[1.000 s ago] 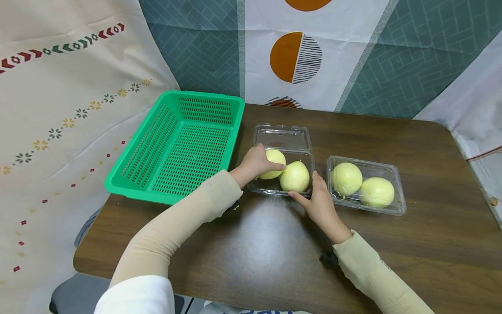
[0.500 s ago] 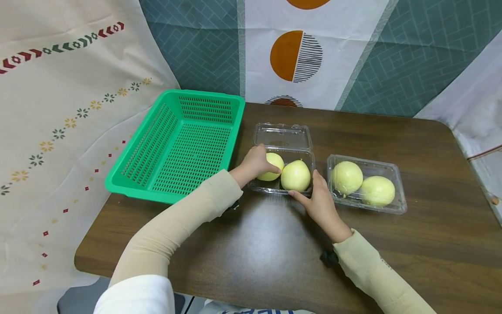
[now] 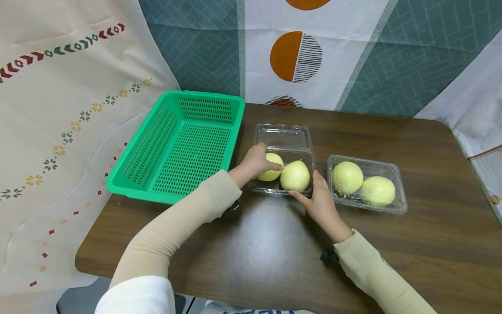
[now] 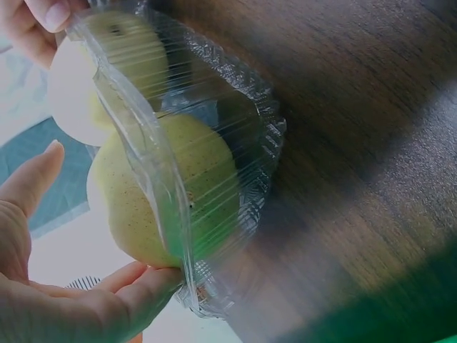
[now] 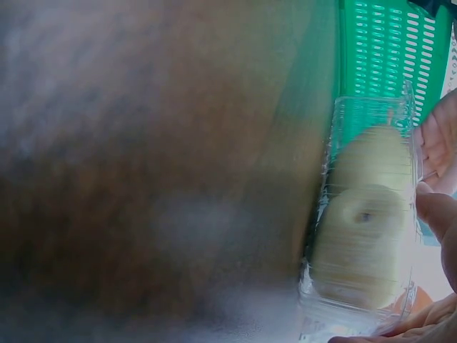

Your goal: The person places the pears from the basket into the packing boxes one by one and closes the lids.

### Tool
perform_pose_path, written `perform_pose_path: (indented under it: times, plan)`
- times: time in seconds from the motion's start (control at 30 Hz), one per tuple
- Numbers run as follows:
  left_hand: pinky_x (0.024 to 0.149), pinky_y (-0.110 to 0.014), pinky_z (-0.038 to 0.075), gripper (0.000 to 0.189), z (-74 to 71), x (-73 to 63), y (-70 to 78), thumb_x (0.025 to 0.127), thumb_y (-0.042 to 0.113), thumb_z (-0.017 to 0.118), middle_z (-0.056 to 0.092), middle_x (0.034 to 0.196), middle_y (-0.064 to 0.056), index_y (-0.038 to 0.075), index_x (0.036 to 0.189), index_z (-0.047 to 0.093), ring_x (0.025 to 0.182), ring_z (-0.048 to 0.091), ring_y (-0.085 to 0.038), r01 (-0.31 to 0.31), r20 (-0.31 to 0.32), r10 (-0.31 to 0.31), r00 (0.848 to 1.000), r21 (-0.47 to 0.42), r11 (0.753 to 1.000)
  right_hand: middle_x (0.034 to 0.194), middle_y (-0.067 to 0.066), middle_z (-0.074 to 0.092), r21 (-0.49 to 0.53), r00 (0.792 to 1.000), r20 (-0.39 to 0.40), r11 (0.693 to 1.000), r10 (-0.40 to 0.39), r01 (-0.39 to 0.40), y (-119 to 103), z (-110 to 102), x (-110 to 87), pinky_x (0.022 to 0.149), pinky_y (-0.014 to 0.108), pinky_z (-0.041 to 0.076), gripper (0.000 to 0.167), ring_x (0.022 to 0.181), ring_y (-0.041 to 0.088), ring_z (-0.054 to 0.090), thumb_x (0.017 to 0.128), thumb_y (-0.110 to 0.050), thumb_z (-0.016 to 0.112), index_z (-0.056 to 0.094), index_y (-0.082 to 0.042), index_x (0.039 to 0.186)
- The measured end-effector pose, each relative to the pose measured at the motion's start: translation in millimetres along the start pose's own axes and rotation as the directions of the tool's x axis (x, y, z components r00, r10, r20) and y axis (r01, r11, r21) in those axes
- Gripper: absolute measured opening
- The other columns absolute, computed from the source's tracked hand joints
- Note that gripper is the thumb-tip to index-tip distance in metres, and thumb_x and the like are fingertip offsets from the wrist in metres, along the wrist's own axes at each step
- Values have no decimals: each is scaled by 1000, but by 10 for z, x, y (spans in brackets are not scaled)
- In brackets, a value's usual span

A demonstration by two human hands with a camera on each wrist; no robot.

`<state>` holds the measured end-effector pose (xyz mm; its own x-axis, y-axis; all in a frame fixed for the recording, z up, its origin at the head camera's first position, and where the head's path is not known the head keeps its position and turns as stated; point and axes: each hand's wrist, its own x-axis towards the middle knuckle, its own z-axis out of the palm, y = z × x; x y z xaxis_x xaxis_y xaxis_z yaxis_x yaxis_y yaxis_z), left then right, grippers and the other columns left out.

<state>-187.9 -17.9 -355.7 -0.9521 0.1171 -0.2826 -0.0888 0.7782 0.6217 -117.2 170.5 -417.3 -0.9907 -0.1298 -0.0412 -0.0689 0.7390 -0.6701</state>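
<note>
A clear plastic clamshell box (image 3: pixel 265 190) lies with its lid (image 3: pixel 283 138) folded back. Two pale yellow pears sit in it, a left pear (image 3: pixel 270 174) and a right pear (image 3: pixel 295 176). Reaching over the left pear, my left hand (image 3: pixel 256 163) covers part of it in the head view. In the left wrist view its fingers (image 4: pixel 146 293) touch a pear beside the rim, while the thumb is raised apart. My right hand (image 3: pixel 321 205) holds the box's near right corner, thumb on the front rim and fingers along the side.
A green perforated basket (image 3: pixel 135 194) stands on the left of the wooden table (image 3: pixel 251 257). To the right lies a second clear box (image 3: pixel 400 192) with two pears (image 3: pixel 347 179). Patterned cloths (image 3: pixel 296 56) hang behind and at the left.
The left pear has shifted slightly within the box under the left hand. Both hands stay nearly in place. The cloth at the left has swayed.
</note>
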Motion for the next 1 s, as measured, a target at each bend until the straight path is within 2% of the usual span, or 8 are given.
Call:
perform_pose_path:
  times: [0.2, 0.4, 0.63, 0.8, 1.0]
  plan:
    - [96, -40, 47, 77, -33, -9, 19, 78, 35, 78, 51, 131, -19, -4, 133, 40, 118, 51, -30, 0, 1, 0, 1000, -34, 999, 147, 38, 21, -11, 1000, -2, 1000, -4, 4, -4, -2, 9, 110, 57, 26, 94, 138, 47, 23, 86, -33, 70, 15, 18, 143]
    - [101, -41, 44, 83, -41, -2, 18, 79, 44, 74, 47, 136, -20, -2, 137, 36, 125, 48, -31, 30, -10, -30, 999, -46, 999, 148, 38, 20, -19, 1000, 18, 1000, 6, -5, -34, -15, 4, 111, 56, 24, 94, 139, 46, 22, 87, -34, 69, 15, 19, 143]
    - [100, -42, 45, 83, -51, -3, 22, 80, 45, 73, 47, 136, -20, -2, 138, 35, 124, 49, -30, 35, -20, -37, 999, -67, 997, 148, 39, 18, -31, 999, 34, 999, 10, -9, -71, -42, -3, 112, 56, 22, 93, 139, 47, 20, 87, -33, 68, 15, 20, 142]
    - [101, -42, 44, 82, -99, 14, 55, 82, 46, 70, 45, 138, -20, -1, 139, 35, 126, 47, -31, 28, -25, -31, 999, -95, 995, 147, 41, 16, -46, 999, 28, 999, -16, 17, -104, -64, 13, 112, 56, 21, 91, 140, 48, 17, 88, -30, 68, 15, 22, 140]
    - [101, -43, 43, 75, -181, 86, 87, 87, 47, 63, 46, 139, -18, 1, 139, 36, 126, 47, -30, 44, -50, -52, 997, -161, 986, 151, 36, 12, -5, 998, 61, 1000, -7, 8, -224, -208, 115, 112, 58, 20, 88, 141, 47, 14, 91, -32, 62, 12, 17, 144]
